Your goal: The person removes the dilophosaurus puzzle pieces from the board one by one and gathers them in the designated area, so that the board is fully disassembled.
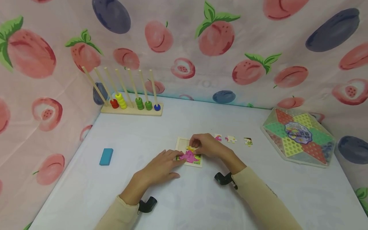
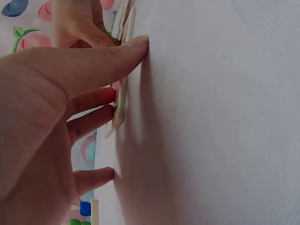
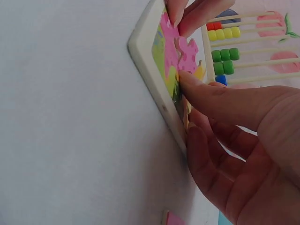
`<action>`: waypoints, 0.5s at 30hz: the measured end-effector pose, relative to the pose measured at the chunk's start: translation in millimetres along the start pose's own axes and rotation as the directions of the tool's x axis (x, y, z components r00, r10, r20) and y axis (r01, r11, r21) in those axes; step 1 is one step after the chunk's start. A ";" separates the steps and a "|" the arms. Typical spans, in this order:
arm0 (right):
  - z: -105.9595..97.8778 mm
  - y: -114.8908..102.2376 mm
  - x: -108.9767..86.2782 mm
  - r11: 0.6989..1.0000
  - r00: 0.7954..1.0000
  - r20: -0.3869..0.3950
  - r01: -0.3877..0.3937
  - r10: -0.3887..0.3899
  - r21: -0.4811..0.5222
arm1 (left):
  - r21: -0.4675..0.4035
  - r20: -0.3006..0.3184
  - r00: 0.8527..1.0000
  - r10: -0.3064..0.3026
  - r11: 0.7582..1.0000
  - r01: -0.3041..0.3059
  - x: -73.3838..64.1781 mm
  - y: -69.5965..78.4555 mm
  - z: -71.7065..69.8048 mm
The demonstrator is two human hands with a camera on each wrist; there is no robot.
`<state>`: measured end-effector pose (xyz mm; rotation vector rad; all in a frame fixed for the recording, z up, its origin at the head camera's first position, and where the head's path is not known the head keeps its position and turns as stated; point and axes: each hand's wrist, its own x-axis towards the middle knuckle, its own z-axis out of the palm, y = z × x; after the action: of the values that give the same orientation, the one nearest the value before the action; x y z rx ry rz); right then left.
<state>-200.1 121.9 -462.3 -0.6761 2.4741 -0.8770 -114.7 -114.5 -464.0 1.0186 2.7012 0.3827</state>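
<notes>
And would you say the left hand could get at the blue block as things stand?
Probably yes: only white tabletop seems to lie between the left hand and the blue block, though that hand is touching the puzzle board.

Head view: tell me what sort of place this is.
Probably a play corner: a white table bears a pale wooden bead rack, a pink-and-green jigsaw in a pale wooden tray, and a hexagonal red, yellow and green game set.
</notes>
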 end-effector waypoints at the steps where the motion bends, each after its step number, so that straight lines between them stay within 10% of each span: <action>1: 0.2 0.8 -0.3 1.000 1.000 -0.002 0.006 -0.006 0.002 | 0.000 -0.002 1.000 0.002 1.000 -0.002 0.0 0.0 -0.4; 15: 2.3 3.4 -3.9 0.999 0.999 -0.040 0.033 -0.034 -0.026 | 0.011 -0.010 1.000 0.009 1.000 -0.009 1.2 -1.9 1.5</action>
<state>-196.7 125.4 -465.3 -0.7167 2.5207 -0.8817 -116.3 -114.9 -466.1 1.0351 2.7111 0.3761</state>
